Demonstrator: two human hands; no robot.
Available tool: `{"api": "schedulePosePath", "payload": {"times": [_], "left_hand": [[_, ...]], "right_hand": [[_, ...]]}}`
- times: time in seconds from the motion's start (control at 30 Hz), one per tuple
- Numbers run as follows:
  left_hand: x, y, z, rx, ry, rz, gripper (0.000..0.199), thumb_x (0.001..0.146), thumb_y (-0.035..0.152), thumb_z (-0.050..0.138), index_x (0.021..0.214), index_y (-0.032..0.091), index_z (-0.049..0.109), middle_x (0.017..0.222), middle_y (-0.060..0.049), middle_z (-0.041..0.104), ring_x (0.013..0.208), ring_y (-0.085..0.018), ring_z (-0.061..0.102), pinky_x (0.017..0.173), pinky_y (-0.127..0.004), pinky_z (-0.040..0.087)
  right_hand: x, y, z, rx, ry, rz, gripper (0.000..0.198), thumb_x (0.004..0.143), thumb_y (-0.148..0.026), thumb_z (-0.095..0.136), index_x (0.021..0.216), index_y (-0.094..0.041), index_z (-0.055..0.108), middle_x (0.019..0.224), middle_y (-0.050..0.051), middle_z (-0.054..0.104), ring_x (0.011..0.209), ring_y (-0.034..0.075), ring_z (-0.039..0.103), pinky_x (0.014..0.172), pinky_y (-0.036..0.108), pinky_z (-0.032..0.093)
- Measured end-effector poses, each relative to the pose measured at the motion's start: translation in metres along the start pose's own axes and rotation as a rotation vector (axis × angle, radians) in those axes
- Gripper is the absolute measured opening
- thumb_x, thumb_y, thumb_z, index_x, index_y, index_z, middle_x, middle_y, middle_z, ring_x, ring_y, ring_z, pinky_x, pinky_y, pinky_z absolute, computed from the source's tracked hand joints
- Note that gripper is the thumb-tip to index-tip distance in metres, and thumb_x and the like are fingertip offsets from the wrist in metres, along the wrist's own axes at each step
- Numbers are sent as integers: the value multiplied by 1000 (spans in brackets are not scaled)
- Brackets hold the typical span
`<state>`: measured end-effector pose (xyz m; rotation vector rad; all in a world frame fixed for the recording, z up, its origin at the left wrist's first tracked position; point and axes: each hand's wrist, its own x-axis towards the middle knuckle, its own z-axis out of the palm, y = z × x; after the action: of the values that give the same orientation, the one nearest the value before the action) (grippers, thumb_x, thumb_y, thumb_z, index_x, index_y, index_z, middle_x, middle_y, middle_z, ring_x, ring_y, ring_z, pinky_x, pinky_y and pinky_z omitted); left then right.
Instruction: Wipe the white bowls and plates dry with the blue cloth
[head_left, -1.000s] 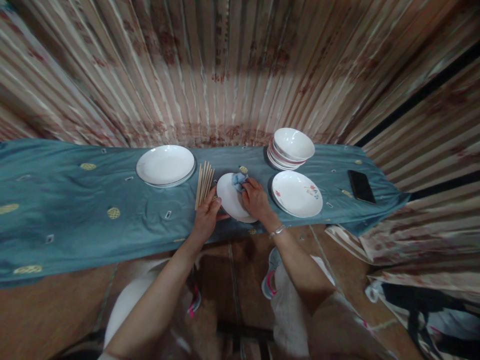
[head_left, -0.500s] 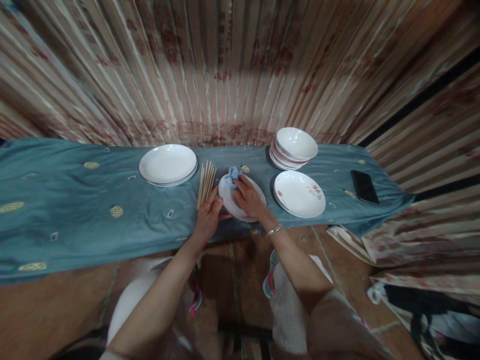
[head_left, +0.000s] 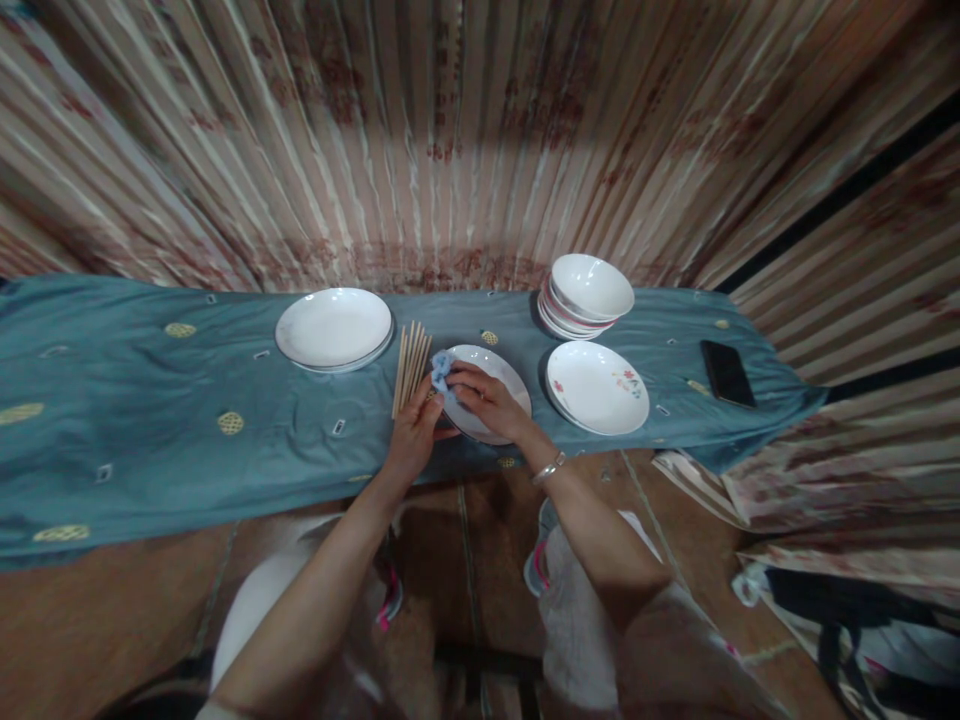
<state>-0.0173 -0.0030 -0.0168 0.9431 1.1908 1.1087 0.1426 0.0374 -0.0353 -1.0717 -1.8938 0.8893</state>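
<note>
I find my left hand [head_left: 414,428] clamped on the plate [head_left: 489,359], seemingly to steady it, while my right hand [head_left: 489,402], over that plate, pinches the cloth [head_left: 441,368] just beside my left.

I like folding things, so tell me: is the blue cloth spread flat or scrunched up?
Scrunched up: the blue cloth is a small crumpled bunch at the right hand, by the rim of the plate.

Held plate [head_left: 496,362]: smooth, glossy, ceramic in appearance. Crumpled cloth [head_left: 441,371]: soft, matt. Chopsticks [head_left: 411,365]: matt, wood-like. Bracelet [head_left: 550,468]: shiny metal. Tablecloth [head_left: 285,420]: wrinkled fabric, faint sheen. Bowls [head_left: 592,287]: smooth, glossy.
</note>
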Motion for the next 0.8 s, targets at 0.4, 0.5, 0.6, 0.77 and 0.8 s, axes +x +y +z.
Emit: {"api": "schedulePosePath", "payload": {"times": [0.4,0.5,0.6,0.77,0.8], "left_hand": [[0,2,-1,49,-6,17,55,86,35,63,138,19,56,130,-11,62,99,-23,65,66,-34,63],[0,2,-1,58,-19,24,56,87,35,62,139,19,55,128,-11,63,96,-24,66,65,-33,63],[0,4,-1,96,-29,49,53,87,34,60,138,19,57,128,-11,64,100,-25,66,65,-32,63],[0,5,-2,113,-31,55,52,88,31,58,139,20,56,133,-11,61,105,-27,65,63,-32,63],[0,5,-1,107,-34,49,53,88,31,57,140,20,55,134,-11,61,104,-27,65,64,-32,63]], "right_hand": [[-18,-12,-10,163,-82,37,16,86,-24,59,77,-19,71,99,3,72,92,16,66,88,28,49],[-26,-18,-15,146,-107,53,17,84,-22,58,72,-18,70,97,3,71,88,15,66,83,26,49],[-34,-23,-19,97,-129,80,20,83,-17,56,67,-17,68,95,4,70,85,14,66,80,25,47],[-41,-26,-26,-57,-138,114,22,80,-11,54,62,-16,65,92,3,71,83,13,65,78,23,46],[-42,-25,-27,-95,-135,124,22,80,-10,54,61,-16,65,91,3,71,82,13,65,77,23,46]]}}
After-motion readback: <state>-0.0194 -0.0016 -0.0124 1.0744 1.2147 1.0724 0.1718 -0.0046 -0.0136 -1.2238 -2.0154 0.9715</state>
